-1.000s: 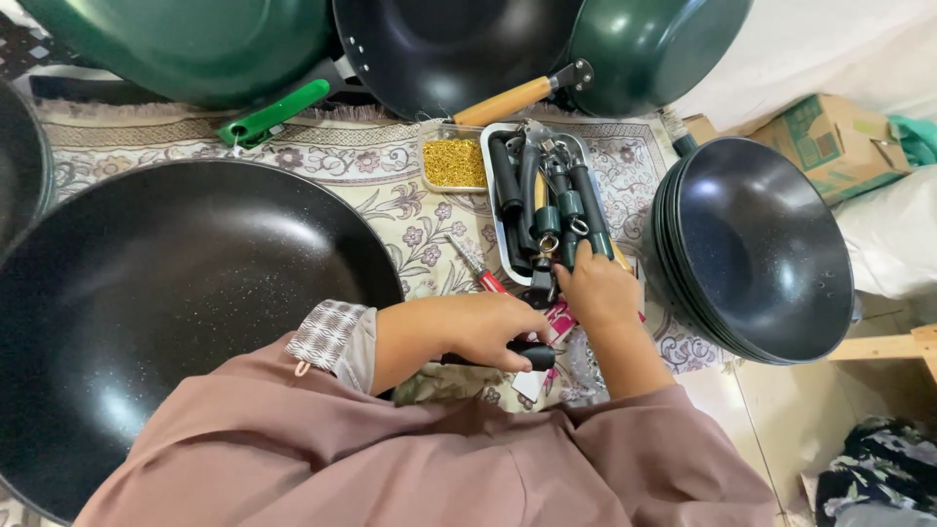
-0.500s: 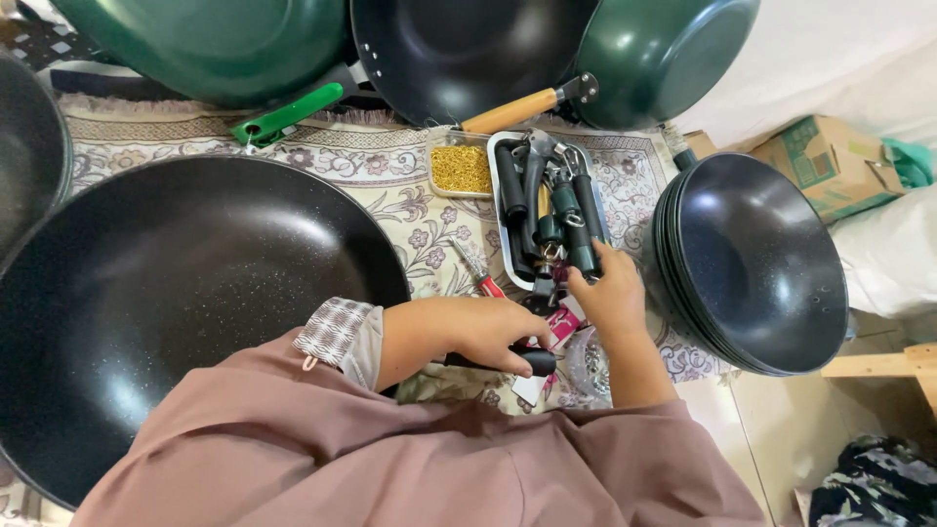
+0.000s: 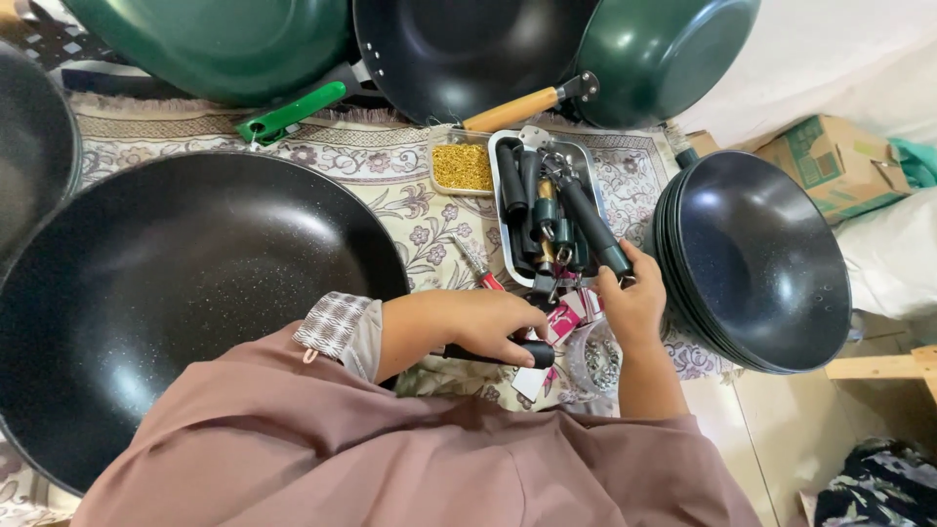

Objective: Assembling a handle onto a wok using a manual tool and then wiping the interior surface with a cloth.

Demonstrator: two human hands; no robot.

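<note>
Left hand (image 3: 483,327) gripping one black handle (image 3: 508,355); right hand (image 3: 632,307) lifting another (image 3: 593,229) from tray (image 3: 500,205) — two held.

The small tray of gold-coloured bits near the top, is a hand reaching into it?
No, the small tray lies untouched, while the right hand grips a black handle over the metal tray beside it.

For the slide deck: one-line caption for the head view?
Left hand grips a black handle while right hand lifts another handle from a metal tray, woks all around.
</note>
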